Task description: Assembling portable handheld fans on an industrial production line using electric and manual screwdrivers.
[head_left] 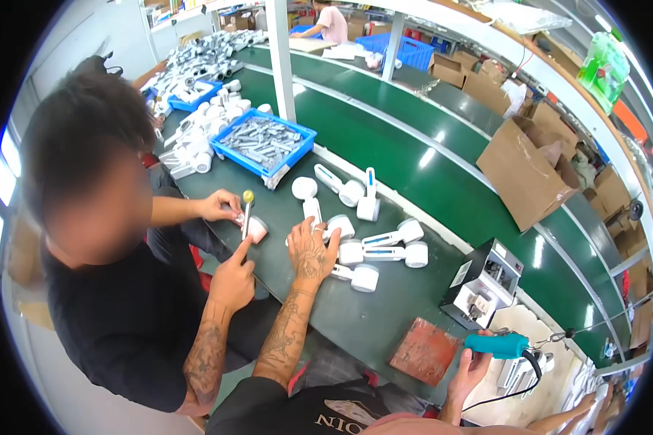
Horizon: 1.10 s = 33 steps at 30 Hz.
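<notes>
My left hand (pixel 312 254) lies over a group of white plastic handheld units, its fingers stretched out and touching the nearest ones. Each unit has a round head and a slotted handle. One white unit (pixel 305 188) lies just beyond the fingertips, and another white unit (pixel 365 278) is right of the wrist. My right hand (pixel 471 371) is closed around a teal electric screwdriver (pixel 497 345), which is held level and has a black cord. A small black box-shaped machine (pixel 484 281) stands behind the screwdriver.
At left, a co-worker's hands (pixel 232 279) hold a white unit and a tool. A blue tray (pixel 283 163) of grey parts stands beyond, near heaped white units (pixel 210 119). A reddish block (pixel 424 351) lies near my right hand. A green conveyor (pixel 384 156) runs behind.
</notes>
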Each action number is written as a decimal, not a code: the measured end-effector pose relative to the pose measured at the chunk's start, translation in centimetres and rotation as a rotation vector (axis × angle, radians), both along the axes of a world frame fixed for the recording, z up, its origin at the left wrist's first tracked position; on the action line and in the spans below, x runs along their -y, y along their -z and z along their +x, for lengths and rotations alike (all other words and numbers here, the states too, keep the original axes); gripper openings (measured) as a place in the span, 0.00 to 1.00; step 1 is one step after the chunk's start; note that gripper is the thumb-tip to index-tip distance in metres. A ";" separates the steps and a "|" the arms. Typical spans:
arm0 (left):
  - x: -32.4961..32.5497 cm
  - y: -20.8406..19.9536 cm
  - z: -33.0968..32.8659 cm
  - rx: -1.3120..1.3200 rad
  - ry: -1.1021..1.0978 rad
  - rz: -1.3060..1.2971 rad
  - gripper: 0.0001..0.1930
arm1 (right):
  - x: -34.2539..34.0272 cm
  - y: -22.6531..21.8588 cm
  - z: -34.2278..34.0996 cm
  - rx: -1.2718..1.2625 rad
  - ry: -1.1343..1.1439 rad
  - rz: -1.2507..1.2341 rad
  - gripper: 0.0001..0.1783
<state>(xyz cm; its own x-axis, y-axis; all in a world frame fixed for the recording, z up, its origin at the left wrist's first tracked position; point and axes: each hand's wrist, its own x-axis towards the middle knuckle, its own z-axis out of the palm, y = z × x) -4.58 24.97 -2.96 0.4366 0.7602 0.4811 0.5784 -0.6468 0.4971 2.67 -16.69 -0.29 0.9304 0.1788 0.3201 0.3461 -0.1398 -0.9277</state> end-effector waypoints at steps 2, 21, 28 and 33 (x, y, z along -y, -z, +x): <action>0.1 -0.3 0.3 -0.009 0.010 -0.013 0.25 | 0.2 -0.2 -0.7 -0.028 -0.003 -0.032 0.33; 0.0 -0.5 0.8 0.028 0.059 -0.041 0.25 | 2.2 3.8 -4.5 -0.191 0.164 0.127 0.13; -0.7 -0.2 0.0 0.082 0.074 0.170 0.25 | 3.9 7.9 -3.7 -0.244 0.231 0.229 0.12; -0.7 -0.4 0.2 -0.016 0.035 0.001 0.30 | 0.9 5.5 -4.7 -0.260 0.259 0.174 0.12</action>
<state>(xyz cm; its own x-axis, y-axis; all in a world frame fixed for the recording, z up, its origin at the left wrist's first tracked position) -4.37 25.63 -2.55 0.4707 0.7437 0.4748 0.5634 -0.6675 0.4869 -2.07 -17.57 -5.78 0.9914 -0.1087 0.0734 0.0711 -0.0249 -0.9972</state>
